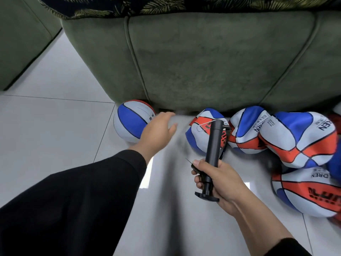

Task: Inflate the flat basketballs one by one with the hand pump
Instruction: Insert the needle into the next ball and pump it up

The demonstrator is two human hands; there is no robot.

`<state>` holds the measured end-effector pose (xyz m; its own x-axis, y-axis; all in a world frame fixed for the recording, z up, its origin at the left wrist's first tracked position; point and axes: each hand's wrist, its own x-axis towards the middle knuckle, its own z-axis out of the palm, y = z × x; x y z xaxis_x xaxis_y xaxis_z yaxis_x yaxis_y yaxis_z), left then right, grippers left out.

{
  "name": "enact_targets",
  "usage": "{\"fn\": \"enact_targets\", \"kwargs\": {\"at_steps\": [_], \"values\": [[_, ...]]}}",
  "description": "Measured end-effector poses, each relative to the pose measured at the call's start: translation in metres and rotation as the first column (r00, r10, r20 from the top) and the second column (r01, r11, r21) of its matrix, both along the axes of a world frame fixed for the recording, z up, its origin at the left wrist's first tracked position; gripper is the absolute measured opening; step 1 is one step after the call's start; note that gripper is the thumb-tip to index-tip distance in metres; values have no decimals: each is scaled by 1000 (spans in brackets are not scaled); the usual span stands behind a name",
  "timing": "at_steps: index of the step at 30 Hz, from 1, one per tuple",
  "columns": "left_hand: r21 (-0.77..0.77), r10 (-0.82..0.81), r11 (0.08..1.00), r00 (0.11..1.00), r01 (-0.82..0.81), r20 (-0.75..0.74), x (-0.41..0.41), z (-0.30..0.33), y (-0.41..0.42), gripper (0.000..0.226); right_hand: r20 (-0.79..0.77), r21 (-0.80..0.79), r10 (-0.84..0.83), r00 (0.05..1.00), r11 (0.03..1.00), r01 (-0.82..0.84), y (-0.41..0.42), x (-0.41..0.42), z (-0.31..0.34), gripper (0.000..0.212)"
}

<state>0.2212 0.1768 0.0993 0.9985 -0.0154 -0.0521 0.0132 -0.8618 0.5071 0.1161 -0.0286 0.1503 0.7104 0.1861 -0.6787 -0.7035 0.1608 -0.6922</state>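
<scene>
A round, full blue, white and red basketball sits on the floor against the sofa base. My left hand reaches out just right of it, fingers relaxed, holding nothing; whether it touches the ball is unclear. My right hand grips a black hand pump by its lower barrel, handle toward me, with a thin needle sticking out by my thumb. Behind the pump lies a crumpled flat basketball. More flat ones lie to the right.
A green sofa fills the back, with another green block at the left. The floor is white glossy tile. A further ball lies at the right edge, near my right arm.
</scene>
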Motion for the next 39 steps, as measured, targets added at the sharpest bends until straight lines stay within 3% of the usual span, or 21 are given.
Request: {"fn": "enact_targets", "kwargs": {"at_steps": [3, 7, 11, 15, 20, 27, 32, 34, 37, 39], "values": [[-103, 4, 995, 990, -18, -142, 14, -12, -47, 60, 19, -7, -48, 999, 999, 49, -22, 1, 2, 14], [-190, 19, 979, 956, -78, -292, 32, -27, -90, 103, 52, -37, -85, 995, 995, 87, -49, -2, 2, 15], [-106, 67, 989, 948, -104, -311, 32, -41, -119, 133, 75, -36, -131, 989, 990, 134, -69, -7, 1, 14], [23, 133, 991, 946, -132, -295, 26, -53, -135, 142, 75, 6, -155, 985, 988, 155, -81, -10, -3, 19], [61, 180, 984, 940, -169, -291, 34, -53, -136, 135, 103, 58, -157, 982, 987, 152, -87, -11, -2, 24], [-71, 271, 947, 896, -315, -353, 19, -38, -98, 65, 133, 66, -157, 979, 987, 149, -80, -13, 15, 22], [-208, 276, 910, 898, -359, -344, -16, -11, -73, 60, 192, 56, -150, 970, 988, 142, -62, -19, 35, 26], [-264, 281, 891, 905, -369, -318, -28, 20, -66, 53, 235, 31, -133, 963, 991, 129, -50, -21, 49, 28], [-365, 334, 840, 912, -403, -238, -45, 77, -50, 65, 333, 35, -158, 929, 987, 156, -35, -23, 85, 23], [-417, 371, 813, 913, -407, -168, -60, 119, -40, 54, 420, 33, -182, 889, 982, 186, -32, -24, 118, 20]]}}
